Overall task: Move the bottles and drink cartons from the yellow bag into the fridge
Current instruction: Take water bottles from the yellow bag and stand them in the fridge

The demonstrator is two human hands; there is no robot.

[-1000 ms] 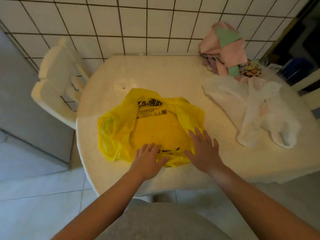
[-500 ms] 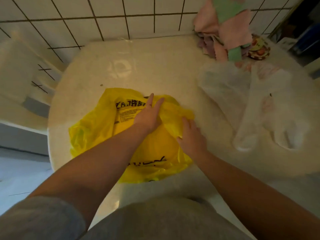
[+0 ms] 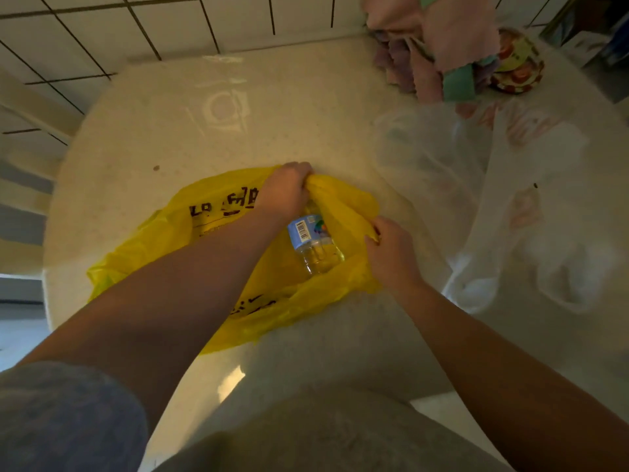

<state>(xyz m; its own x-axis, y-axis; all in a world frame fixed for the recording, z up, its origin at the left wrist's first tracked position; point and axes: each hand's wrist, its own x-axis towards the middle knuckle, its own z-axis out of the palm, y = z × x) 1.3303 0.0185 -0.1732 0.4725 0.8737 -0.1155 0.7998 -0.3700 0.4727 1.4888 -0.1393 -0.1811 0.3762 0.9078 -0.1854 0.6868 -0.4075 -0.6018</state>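
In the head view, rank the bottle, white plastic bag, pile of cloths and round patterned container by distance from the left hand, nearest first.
1. bottle, just under the left hand, in the yellow bag
2. white plastic bag, to the right
3. pile of cloths, far right
4. round patterned container, beyond the cloths

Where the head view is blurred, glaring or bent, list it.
Head view: the light is dim and warm; a pale reflection glares on the table; the white bags at right are smeared by blur; the wide angle bends the tile wall lines; the bottle in the yellow bag is sharp enough to show a barcode.
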